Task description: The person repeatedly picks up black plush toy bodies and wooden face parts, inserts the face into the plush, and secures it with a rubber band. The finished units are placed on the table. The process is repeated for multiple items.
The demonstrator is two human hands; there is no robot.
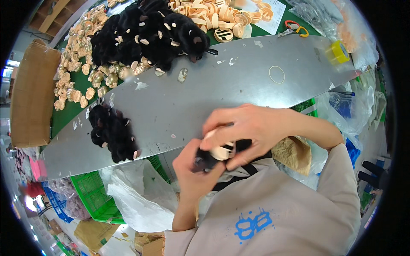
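Observation:
Close to my body, at the table's near edge, both hands work on a small black plush piece. My left hand is closed around its left side. From above, my right hand grips a cream plastic part set against the plush, thumb and fingers bent over it. Motion blurs the fingertips, and the hands hide much of both things. Several similar black plush pieces with cream bits lie on the grey tabletop to the left.
A heap of black plush pieces lies at the back, beside loose cream plastic parts. Scissors, yellow tape and a rubber band are at the far right. A cardboard box stands left; a green crate sits below.

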